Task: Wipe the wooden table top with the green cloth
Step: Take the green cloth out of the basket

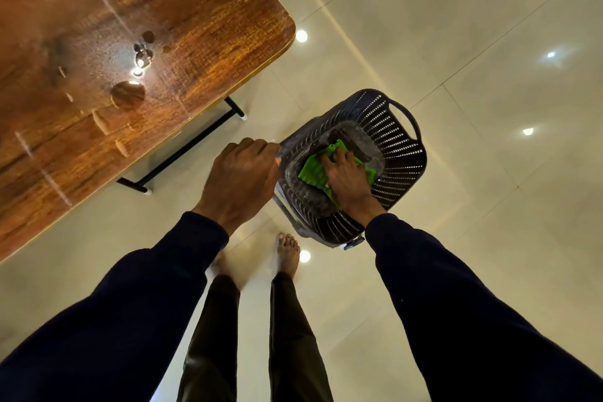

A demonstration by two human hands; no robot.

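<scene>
Reaching into a dark slotted basket, the right hand closes its curled fingers on the green cloth, which lies crumpled on the basket's bottom.

The left hand grips the basket's near rim, knuckles up. The wooden table fills the upper left, apart from the basket, glossy and wet: a round puddle and smaller drops around it catch the light. A black metal frame shows under its edge. The floor is glossy cream tile mirroring round ceiling lights. Dark sleeves, dark trousers and a bare foot show below; the other foot is blurred. The table is cut off at the left and top edges. A grey lining and a dark object beside the cloth, and whatever the basket stands on, are hard to make out.
</scene>
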